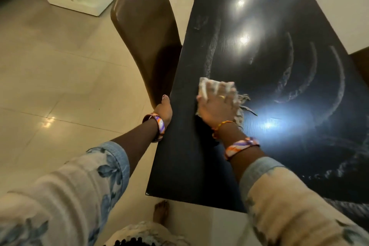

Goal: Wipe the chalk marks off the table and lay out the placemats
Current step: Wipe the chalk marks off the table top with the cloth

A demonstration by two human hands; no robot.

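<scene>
**Wiping the chalk off the dark counter**

The right hand [216, 104] lies flat on a pale cloth [207, 84]. Its fingers are spread out and press the cloth down on the black counter [189, 166]. The grip is not pinching the cloth, just pushing on top of it. The cloth sits near the left side of the counter, about halfway up.

The left hand [164, 109] rests on the left edge of the counter, just beside the cloth. The thumb lies on top. I cannot tell how the other fingers sit, because they are hidden under the edge.

The cloth looks soft, thin and light. It looks like it bunches up easily, and frayed threads stick out at its right side. I think a flat palm in the middle of the cloth holds it best, so it slides and does not roll up.

The counter looks hard, smooth and shiny, so the cloth should glide on it.

Curved chalk marks [311, 74] show to the right of the cloth, and one long streak [212, 46] runs above it. More chalk lies lower right. So a lot of wiping looks left to do.

A brown chair [145, 26] stands left of the counter.

I see no bowls, boxes or other containers, and no placemats.
</scene>
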